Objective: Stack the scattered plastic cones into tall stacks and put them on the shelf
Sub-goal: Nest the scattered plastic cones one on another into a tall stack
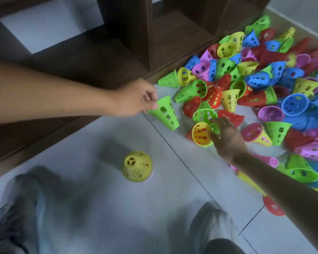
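Pale floor tiles (92,136) are seen, bordered by a dark wooden shelf (128,52) at upper left. A green cone (165,113) is pinched at its narrow top by the left hand (134,98), thumb and fingers closed on it, its wide rim tilted toward the floor. A yellow cone (201,133), nested with a green one (206,113) on its side, is gripped by the right hand (228,136), whose fingers are curled over the rim. A yellow stack (137,165) is stood upright on the tiles, apart from both hands. A pile of scattered cones (264,79) in red, blue, pink, yellow and green is spread at right, reaching the shelf's base. Grey trouser legs (209,228) are noted at the bottom, blurred.
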{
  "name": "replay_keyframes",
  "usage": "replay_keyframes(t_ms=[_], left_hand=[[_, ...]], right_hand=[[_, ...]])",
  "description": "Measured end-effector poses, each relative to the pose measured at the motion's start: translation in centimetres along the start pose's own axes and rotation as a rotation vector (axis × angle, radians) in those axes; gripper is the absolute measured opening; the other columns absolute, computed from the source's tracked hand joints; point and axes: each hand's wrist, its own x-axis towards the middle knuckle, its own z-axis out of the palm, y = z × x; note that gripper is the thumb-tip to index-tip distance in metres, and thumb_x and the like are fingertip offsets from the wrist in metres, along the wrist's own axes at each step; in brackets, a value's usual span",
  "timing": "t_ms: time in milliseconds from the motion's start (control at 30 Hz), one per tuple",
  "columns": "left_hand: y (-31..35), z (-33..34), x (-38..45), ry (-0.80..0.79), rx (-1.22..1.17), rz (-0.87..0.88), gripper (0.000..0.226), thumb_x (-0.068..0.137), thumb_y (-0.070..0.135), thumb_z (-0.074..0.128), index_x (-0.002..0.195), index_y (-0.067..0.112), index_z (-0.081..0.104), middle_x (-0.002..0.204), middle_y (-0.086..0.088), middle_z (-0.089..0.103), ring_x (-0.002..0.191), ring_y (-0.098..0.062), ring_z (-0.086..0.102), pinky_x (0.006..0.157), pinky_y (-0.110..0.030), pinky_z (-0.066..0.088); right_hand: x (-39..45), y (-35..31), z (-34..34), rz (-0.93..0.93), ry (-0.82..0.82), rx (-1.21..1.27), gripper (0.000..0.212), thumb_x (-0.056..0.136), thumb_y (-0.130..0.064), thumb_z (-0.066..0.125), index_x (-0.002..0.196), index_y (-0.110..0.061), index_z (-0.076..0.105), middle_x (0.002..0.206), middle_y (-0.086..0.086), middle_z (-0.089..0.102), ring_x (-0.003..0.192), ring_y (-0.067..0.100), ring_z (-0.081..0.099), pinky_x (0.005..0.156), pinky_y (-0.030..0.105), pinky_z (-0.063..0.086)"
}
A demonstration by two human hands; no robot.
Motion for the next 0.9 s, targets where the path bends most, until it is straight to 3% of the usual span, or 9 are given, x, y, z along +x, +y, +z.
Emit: replay_keyframes(t_ms=[100, 233, 400, 567, 733, 900], left_hand=[[0.7, -2.2, -3.1, -0.011, -0.031, -0.026, 0.011, 0.092, 0.011, 0.071, 0.094, 0.002, 0.066, 0.072, -0.006, 0.065, 0.063, -0.009, 0.062, 0.059, -0.025, 0.048], [0.8, -3.6, -7.2, -0.05, -0.15, -0.103, 0.01, 0.094, 0.016, 0.069, 0.097, 0.007, 0.066, 0.084, -0.011, 0.073, 0.074, -0.011, 0.068, 0.06, -0.02, 0.051], [0.7, -3.5, -10.8, -0.066, -0.34, -0.162, 0.013, 0.098, 0.013, 0.062, 0.103, 0.0, 0.063, 0.088, -0.012, 0.073, 0.077, -0.016, 0.068, 0.07, -0.027, 0.056], [-0.3, -2.5, -12.5, -0.079, -0.508, -0.238, 0.008, 0.1, 0.01, 0.057, 0.094, 0.007, 0.063, 0.081, -0.01, 0.069, 0.069, -0.017, 0.066, 0.068, -0.026, 0.058], [-1.6, -1.4, -13.8, -0.033, -0.643, -0.361, 0.011, 0.1, 0.007, 0.054, 0.096, 0.005, 0.063, 0.078, -0.014, 0.066, 0.061, -0.016, 0.064, 0.061, -0.022, 0.058], [-2.7, 0.5, -15.0, -0.053, -0.748, -0.429, 0.013, 0.102, 0.007, 0.052, 0.1, 0.004, 0.064, 0.079, -0.013, 0.065, 0.066, -0.016, 0.064, 0.062, -0.022, 0.057]], right_hand=[[-0.8, -1.3, 0.7, 0.0, 0.002, 0.023, 0.041, 0.098, -0.024, 0.059, 0.135, -0.006, 0.057, 0.131, 0.017, 0.057, 0.118, 0.035, 0.057, 0.099, 0.04, 0.045], [-2.0, -3.6, 0.9, 0.048, 0.013, 0.103, 0.04, 0.098, -0.022, 0.061, 0.134, -0.005, 0.058, 0.131, 0.017, 0.058, 0.12, 0.033, 0.056, 0.102, 0.036, 0.043], [-3.5, -6.1, 0.7, 0.022, 0.057, 0.189, 0.039, 0.094, -0.013, 0.065, 0.132, -0.005, 0.06, 0.129, 0.016, 0.06, 0.117, 0.03, 0.057, 0.092, 0.01, 0.03], [-4.9, -7.9, 0.3, -0.006, 0.08, 0.281, 0.039, 0.094, -0.016, 0.067, 0.132, -0.013, 0.06, 0.127, 0.005, 0.061, 0.096, 0.03, 0.069, 0.087, 0.028, 0.049], [-6.6, -9.5, 0.4, 0.059, 0.052, 0.417, 0.038, 0.094, -0.02, 0.068, 0.131, -0.022, 0.061, 0.119, 0.003, 0.066, 0.09, 0.022, 0.07, 0.065, 0.007, 0.047], [-7.6, -10.5, 0.0, 0.088, 0.073, 0.534, 0.037, 0.094, -0.022, 0.069, 0.13, -0.022, 0.062, 0.121, 0.002, 0.063, 0.075, 0.017, 0.071, 0.054, 0.012, 0.049]])
